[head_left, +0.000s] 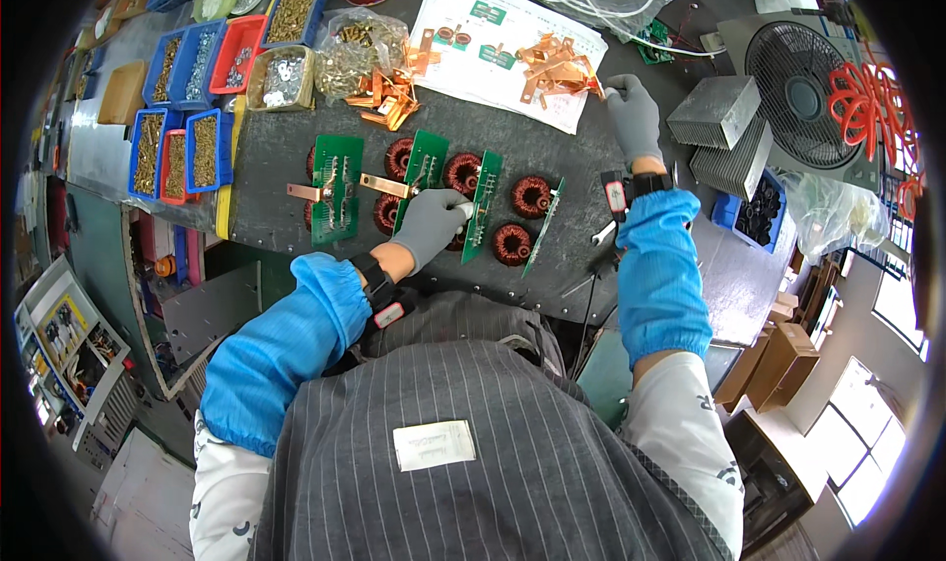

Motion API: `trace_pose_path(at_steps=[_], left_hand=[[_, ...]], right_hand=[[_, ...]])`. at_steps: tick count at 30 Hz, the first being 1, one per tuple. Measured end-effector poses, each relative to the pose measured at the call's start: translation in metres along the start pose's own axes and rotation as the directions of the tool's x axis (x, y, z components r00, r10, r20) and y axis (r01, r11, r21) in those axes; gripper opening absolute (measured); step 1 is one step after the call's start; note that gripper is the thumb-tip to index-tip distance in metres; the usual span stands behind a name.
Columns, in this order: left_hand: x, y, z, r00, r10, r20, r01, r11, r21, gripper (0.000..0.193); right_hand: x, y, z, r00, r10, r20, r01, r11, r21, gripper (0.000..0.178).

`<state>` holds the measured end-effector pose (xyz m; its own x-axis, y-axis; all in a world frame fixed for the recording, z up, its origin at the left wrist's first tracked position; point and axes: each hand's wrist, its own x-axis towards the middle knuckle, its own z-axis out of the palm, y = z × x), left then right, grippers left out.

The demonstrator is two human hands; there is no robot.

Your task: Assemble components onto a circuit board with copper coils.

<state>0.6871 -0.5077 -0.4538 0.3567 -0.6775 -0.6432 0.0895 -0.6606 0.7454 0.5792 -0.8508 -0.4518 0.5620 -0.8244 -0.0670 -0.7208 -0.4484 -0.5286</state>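
My left hand (pixel 432 228), in a grey glove, is closed in a pinch beside the third upright green circuit board (pixel 483 206); what its fingertips hold, if anything, cannot be made out. Copper-wound toroid coils (pixel 530 197) are paired with the several boards standing in a row. A flat copper strip (pixel 304 192) juts from the leftmost board (pixel 337 189), and another copper strip (pixel 384 185) from the second board (pixel 426 162). Farther right, my gloved right hand (pixel 633 118) reaches to the pile of bent copper strips (pixel 554 68), its fingers closed on one at the edge.
Printed sheets (pixel 453 73) lie under the copper pile. At left stand blue and red bins (pixel 204 152) of fasteners and a plastic bag of brass parts (pixel 361 49). Right are finned heatsinks (pixel 714 111), a fan (pixel 803 88) and a blue box (pixel 754 211). A wrench (pixel 603 234) lies nearer.
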Motion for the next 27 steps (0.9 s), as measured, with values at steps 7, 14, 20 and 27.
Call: trace_pose_path(at_steps=[7, 14, 20, 27], left_hand=[[-0.01, 0.008, -0.008, 0.997, 0.004, 0.077, 0.006, 0.992, -0.126, 0.028], [-0.015, 0.013, -0.009, 0.99, 0.012, 0.138, 0.002, 0.994, -0.106, 0.037], [-0.019, 0.009, -0.019, 0.986, -0.027, 0.167, 0.063, 0.975, -0.215, 0.036], [-0.009, -0.001, -0.022, 0.936, -0.015, 0.351, 0.176, 0.884, -0.433, 0.031]], right_hand=[[0.059, -0.001, 0.026, 0.994, 0.059, 0.088, -0.039, 0.975, -0.218, 0.029], [0.064, 0.002, 0.006, 0.989, 0.12, 0.087, -0.106, 0.982, -0.153, 0.037], [-0.062, -0.057, -0.044, 0.928, -0.009, 0.373, -0.168, 0.882, 0.439, 0.026], [-0.248, -0.116, 0.009, 0.746, 0.246, 0.619, -0.657, 0.418, 0.627, 0.019]])
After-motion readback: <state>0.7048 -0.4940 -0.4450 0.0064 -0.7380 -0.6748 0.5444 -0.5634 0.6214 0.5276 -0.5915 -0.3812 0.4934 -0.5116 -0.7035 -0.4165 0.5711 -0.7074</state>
